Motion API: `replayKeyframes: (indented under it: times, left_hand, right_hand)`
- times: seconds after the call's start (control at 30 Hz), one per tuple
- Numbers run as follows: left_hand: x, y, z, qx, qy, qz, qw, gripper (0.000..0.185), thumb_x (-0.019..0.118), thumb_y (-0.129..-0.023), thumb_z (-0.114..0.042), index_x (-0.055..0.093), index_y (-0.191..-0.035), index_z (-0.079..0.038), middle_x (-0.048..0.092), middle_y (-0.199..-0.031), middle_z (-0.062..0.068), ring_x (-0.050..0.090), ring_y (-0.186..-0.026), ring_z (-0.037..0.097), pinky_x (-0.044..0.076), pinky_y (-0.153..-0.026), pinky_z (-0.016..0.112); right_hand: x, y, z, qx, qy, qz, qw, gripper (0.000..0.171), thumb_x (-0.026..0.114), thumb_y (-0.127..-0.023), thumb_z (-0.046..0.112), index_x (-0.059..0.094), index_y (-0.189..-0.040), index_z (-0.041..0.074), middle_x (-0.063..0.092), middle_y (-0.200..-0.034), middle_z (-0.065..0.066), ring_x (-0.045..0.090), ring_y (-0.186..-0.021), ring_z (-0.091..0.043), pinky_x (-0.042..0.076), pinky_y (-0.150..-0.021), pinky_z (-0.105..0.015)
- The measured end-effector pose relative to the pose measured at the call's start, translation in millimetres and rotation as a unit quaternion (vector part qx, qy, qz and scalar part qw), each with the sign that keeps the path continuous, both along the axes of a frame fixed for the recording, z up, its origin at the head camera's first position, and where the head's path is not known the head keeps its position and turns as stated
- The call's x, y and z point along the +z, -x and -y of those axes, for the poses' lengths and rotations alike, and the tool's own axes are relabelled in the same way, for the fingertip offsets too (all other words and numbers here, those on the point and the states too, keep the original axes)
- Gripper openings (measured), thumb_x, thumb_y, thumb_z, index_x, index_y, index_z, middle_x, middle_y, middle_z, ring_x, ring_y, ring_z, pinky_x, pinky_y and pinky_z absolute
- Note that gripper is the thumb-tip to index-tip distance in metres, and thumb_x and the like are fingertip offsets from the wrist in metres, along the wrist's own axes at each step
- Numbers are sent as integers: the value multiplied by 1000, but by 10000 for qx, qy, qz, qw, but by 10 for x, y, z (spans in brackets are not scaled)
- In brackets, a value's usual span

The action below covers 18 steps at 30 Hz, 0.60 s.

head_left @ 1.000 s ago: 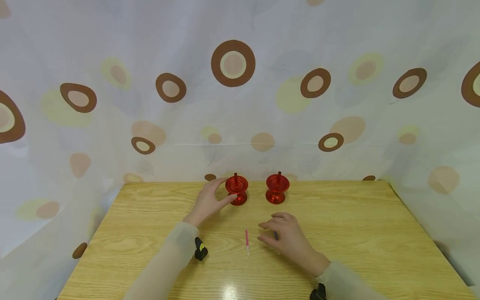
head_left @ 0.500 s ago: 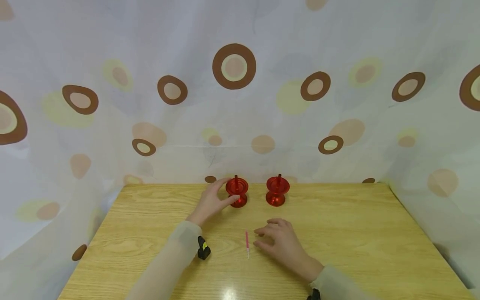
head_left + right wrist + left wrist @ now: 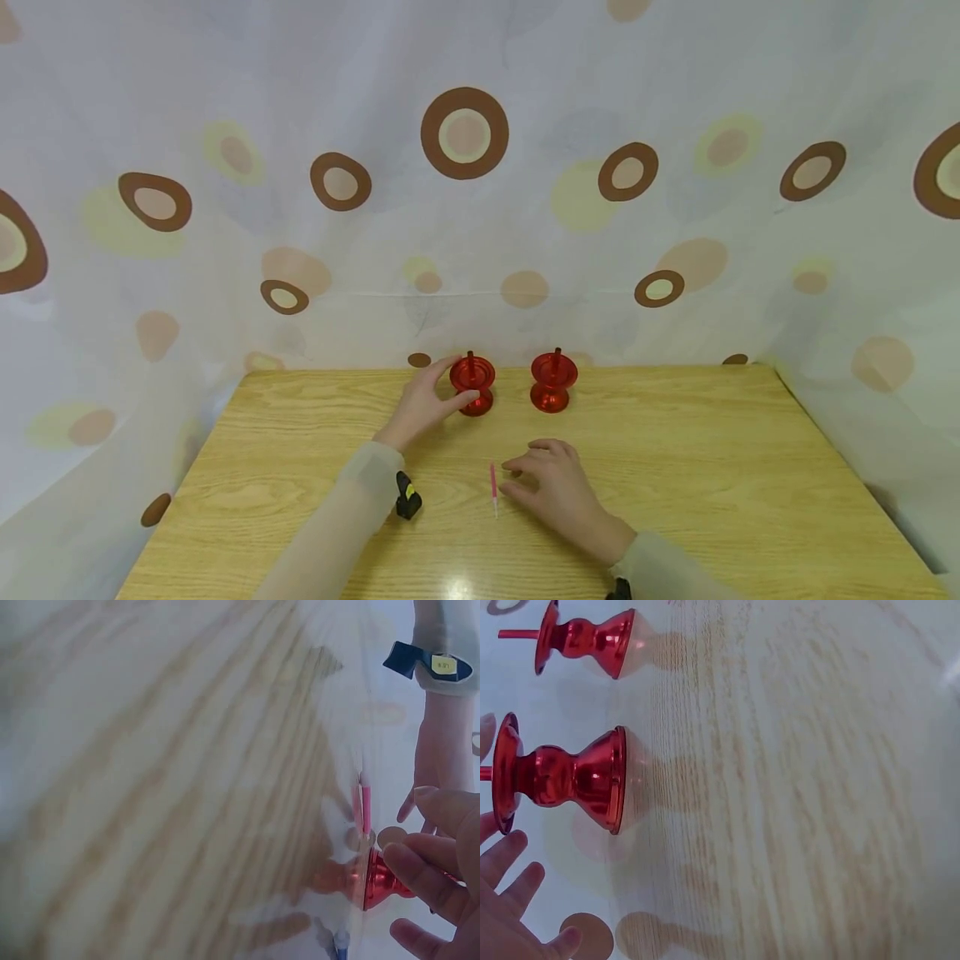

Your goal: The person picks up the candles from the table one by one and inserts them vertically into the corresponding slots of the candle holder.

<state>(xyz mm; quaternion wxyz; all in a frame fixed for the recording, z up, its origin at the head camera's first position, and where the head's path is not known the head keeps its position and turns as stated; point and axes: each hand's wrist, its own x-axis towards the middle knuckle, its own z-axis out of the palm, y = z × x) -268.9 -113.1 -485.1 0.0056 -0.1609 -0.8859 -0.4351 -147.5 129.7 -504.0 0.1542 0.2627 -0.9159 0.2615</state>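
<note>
Two red metallic candle holders with dished tops and upright spikes stand at the back of the table. My left hand (image 3: pixel 422 410) has its thumb and forefinger on opposite sides of the dish of the left candle holder (image 3: pixel 551 776); its other fingers are spread loosely. The right candle holder (image 3: pixel 551 379) stands apart. A thin pink stick with a pale pointed end, like a birthday candle (image 3: pixel 494 485), lies in front. Beside it, my right hand (image 3: pixel 561 492) hovers with bent, parted fingers, holding nothing. In the right wrist view a similar blue stick (image 3: pixel 342 943) shows; the hand hides it in the head view.
The wood-grain table (image 3: pixel 705 483) ends against a white cloth (image 3: pixel 525 225) with brown and yellow circles, behind and at both sides. Bare tabletop lies left and right of the hands. A black wrist strap device (image 3: pixel 407 496) sits on my left wrist.
My right hand has moved left and slightly nearer me, from over the blue stick to beside the pink one. My left hand has stayed at the left candle holder.
</note>
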Motion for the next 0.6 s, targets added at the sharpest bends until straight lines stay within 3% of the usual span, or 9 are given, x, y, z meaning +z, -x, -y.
replayKeyframes:
  times: [0.17, 0.33, 0.6]
  left_hand:
    - [-34, 14, 7, -34, -7, -140, 9999, 76, 78, -94, -42, 48, -156, -11, 51, -157, 10, 43, -147, 34, 35, -119, 57]
    - [-47, 20, 18, -41, 16, -138, 9999, 77, 79, -93, -41, 48, -156, -10, 51, -158, 10, 43, -148, 33, 35, -119, 56]
    - [-35, 20, 7, -74, -26, -18, 10000, 79, 79, -93, -42, 47, -158, -10, 48, -159, 11, 41, -149, 33, 34, -120, 56]
  right_hand:
    - [-6, -8, 49, -177, 168, 263, 9994, 17, 90, -82, 23, 82, -96, 17, 76, -88, 8, 65, -107, -31, 43, -103, -64]
    - [-25, -11, 92, -303, 531, 675, 9958, 13, 89, -82, 20, 83, -93, 16, 74, -83, 9, 63, -107, -32, 33, -108, -76]
    - [-51, -44, 148, -533, 500, 729, 9947, 17, 91, -81, 25, 82, -92, 16, 73, -83, 10, 62, -114, -39, 25, -109, -81]
